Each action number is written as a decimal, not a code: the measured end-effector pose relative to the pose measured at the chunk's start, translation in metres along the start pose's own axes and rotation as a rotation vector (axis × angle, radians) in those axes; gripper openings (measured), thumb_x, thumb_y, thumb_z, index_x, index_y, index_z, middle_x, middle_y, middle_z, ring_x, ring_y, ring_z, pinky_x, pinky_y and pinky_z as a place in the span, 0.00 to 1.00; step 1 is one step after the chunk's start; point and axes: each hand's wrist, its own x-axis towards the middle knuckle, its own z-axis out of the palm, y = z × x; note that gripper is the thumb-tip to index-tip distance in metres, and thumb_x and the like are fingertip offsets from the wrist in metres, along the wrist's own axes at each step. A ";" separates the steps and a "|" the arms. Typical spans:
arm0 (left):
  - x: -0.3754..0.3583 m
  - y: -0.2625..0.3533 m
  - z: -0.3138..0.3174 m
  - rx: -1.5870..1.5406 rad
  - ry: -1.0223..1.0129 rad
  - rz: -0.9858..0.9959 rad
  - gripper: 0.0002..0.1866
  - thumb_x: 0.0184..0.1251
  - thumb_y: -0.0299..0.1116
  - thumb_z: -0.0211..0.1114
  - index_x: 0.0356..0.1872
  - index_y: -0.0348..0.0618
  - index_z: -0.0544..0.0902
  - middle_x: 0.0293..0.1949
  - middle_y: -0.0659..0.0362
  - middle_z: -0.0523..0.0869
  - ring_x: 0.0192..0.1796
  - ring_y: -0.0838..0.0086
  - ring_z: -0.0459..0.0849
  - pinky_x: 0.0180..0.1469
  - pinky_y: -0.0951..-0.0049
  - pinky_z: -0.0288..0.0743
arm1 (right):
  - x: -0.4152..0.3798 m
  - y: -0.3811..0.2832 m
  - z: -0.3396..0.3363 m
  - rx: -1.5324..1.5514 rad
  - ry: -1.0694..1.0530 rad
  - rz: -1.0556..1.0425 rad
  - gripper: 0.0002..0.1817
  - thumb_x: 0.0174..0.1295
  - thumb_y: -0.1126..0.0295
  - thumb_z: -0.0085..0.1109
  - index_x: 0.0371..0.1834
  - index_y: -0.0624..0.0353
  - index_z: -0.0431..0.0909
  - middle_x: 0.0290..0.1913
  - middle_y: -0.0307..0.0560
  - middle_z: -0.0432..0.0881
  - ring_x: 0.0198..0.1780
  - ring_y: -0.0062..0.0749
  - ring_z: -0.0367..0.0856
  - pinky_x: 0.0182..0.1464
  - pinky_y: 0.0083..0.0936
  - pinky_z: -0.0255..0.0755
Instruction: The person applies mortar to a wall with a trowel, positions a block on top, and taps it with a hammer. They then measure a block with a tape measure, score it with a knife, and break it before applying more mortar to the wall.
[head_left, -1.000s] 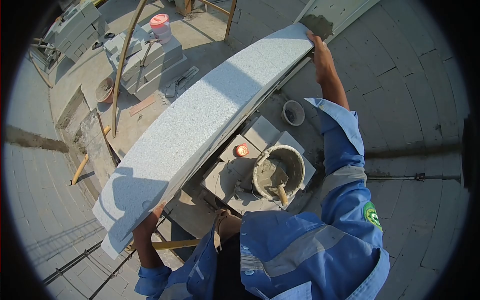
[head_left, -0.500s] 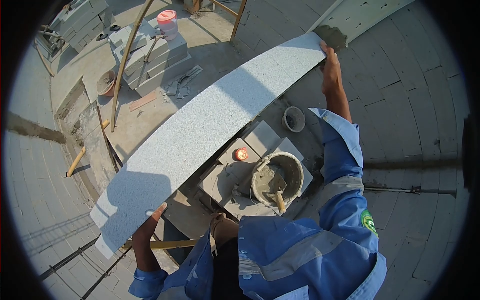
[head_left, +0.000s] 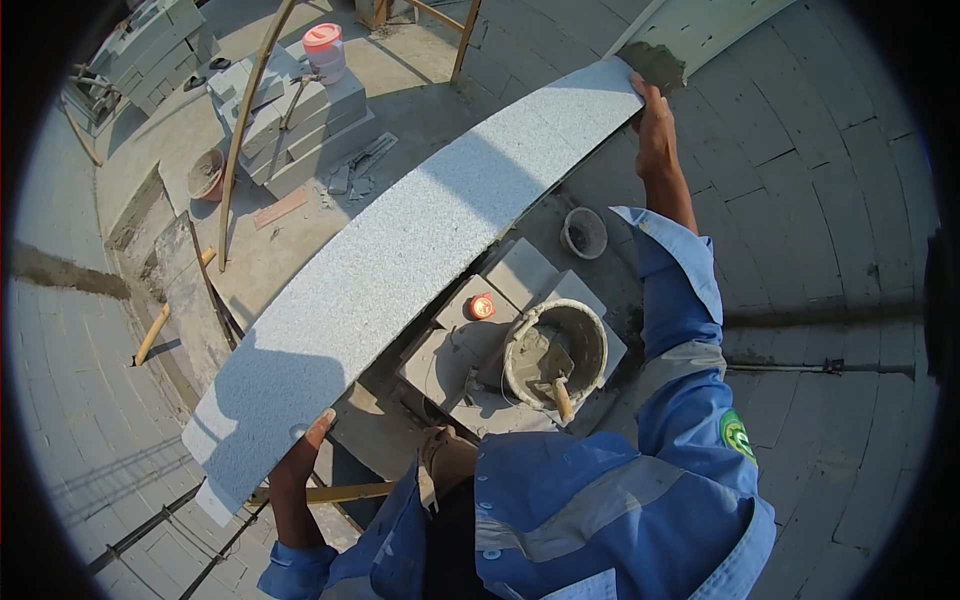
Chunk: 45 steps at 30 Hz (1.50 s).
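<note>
At about 10 o'clock in the view, a small bowl [head_left: 207, 174] is sitting on the concrete, holding grey mortar. Just past it, toward 11 o'clock, a stack of pale blocks [head_left: 290, 120] is carrying a white jug with a pink lid [head_left: 324, 52]; what is inside the jug cannot be told.

At 7 o'clock the person's left hand [head_left: 298, 455] is gripping the near end of a long, curved granite slab [head_left: 400, 260], thumb lying on the speckled top face and the other fingers hidden beneath. The slab is running diagonally from 8 o'clock up to 1 o'clock, held clear above the ground and the things below it.

Under the slab's middle, near the centre of the view, a small orange-lidded container [head_left: 482, 306] is resting on a grey block [head_left: 520, 268]; its contents are hidden. Right beside it at 5 o'clock, a mortar bucket [head_left: 556, 350] is standing on the blocks, partly filled with wet grey mortar, with a trowel [head_left: 556, 385] leaning inside, its wooden handle pointing toward the person. Toward 2 o'clock a smaller dark pot [head_left: 584, 232] is sitting on the ground; its contents are too dark to tell.

At 1 o'clock the right hand [head_left: 655, 125] is clamped on the slab's far end, beside a lump of mortar [head_left: 655, 65]. The 2 hands are well apart.
</note>
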 end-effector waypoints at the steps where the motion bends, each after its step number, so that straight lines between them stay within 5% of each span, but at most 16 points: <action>1: 0.001 -0.002 0.000 0.037 -0.006 0.018 0.29 0.52 0.44 0.78 0.52 0.38 0.82 0.50 0.48 0.85 0.51 0.54 0.83 0.57 0.56 0.73 | -0.001 -0.001 0.000 0.001 0.001 0.001 0.30 0.63 0.51 0.55 0.55 0.68 0.76 0.54 0.50 0.77 0.55 0.37 0.71 0.61 0.28 0.61; 14: 0.001 -0.008 -0.001 0.335 0.035 0.212 0.28 0.58 0.50 0.73 0.54 0.42 0.82 0.50 0.46 0.86 0.53 0.51 0.83 0.57 0.56 0.73 | -0.003 -0.003 0.002 0.025 -0.012 -0.019 0.30 0.60 0.50 0.57 0.52 0.68 0.76 0.48 0.48 0.77 0.50 0.36 0.71 0.55 0.30 0.63; 23: 0.004 -0.007 0.000 0.145 0.067 0.186 0.31 0.50 0.45 0.80 0.50 0.35 0.81 0.45 0.47 0.85 0.47 0.55 0.83 0.51 0.58 0.76 | -0.002 -0.006 0.004 -0.006 -0.010 -0.032 0.32 0.59 0.48 0.58 0.53 0.68 0.76 0.47 0.50 0.77 0.50 0.37 0.71 0.57 0.31 0.62; 29: 0.020 -0.030 -0.003 0.271 -0.038 0.166 0.33 0.49 0.54 0.79 0.47 0.35 0.82 0.41 0.49 0.86 0.43 0.56 0.84 0.49 0.60 0.76 | -0.004 -0.011 0.001 -0.039 -0.032 0.013 0.36 0.57 0.46 0.59 0.54 0.72 0.74 0.49 0.53 0.77 0.51 0.40 0.72 0.58 0.33 0.62; 31: 0.028 -0.031 0.001 0.525 -0.020 0.207 0.33 0.47 0.53 0.80 0.46 0.36 0.82 0.40 0.48 0.86 0.44 0.57 0.84 0.48 0.60 0.76 | -0.008 -0.014 -0.001 -0.055 -0.057 -0.002 0.37 0.57 0.45 0.59 0.55 0.73 0.73 0.50 0.55 0.77 0.52 0.41 0.72 0.59 0.34 0.62; 38: 0.018 -0.005 -0.007 0.258 0.042 0.203 0.32 0.43 0.44 0.83 0.49 0.37 0.81 0.44 0.49 0.86 0.47 0.57 0.85 0.52 0.61 0.76 | -0.005 -0.016 -0.004 -0.076 -0.115 0.099 0.40 0.54 0.43 0.61 0.59 0.70 0.72 0.55 0.59 0.77 0.58 0.46 0.72 0.63 0.37 0.59; 41: 0.018 -0.008 -0.009 0.330 0.031 0.239 0.33 0.50 0.54 0.76 0.52 0.40 0.83 0.48 0.48 0.87 0.51 0.55 0.86 0.56 0.61 0.76 | -0.013 -0.022 -0.004 -0.110 -0.165 0.158 0.46 0.55 0.39 0.58 0.65 0.69 0.68 0.65 0.65 0.70 0.67 0.53 0.65 0.69 0.44 0.52; 43: 0.018 -0.012 -0.007 0.359 0.105 0.235 0.32 0.48 0.53 0.77 0.49 0.39 0.83 0.46 0.49 0.88 0.49 0.56 0.86 0.53 0.61 0.77 | -0.028 -0.028 -0.007 -0.138 -0.244 0.182 0.58 0.55 0.25 0.47 0.78 0.59 0.51 0.78 0.64 0.48 0.79 0.60 0.43 0.74 0.57 0.33; 45: 0.013 -0.004 -0.009 0.290 0.085 0.224 0.32 0.48 0.52 0.77 0.49 0.38 0.83 0.45 0.49 0.88 0.48 0.56 0.86 0.52 0.61 0.77 | -0.024 -0.012 -0.014 -0.126 -0.293 0.116 0.61 0.54 0.20 0.40 0.80 0.56 0.43 0.80 0.63 0.42 0.79 0.62 0.41 0.74 0.62 0.29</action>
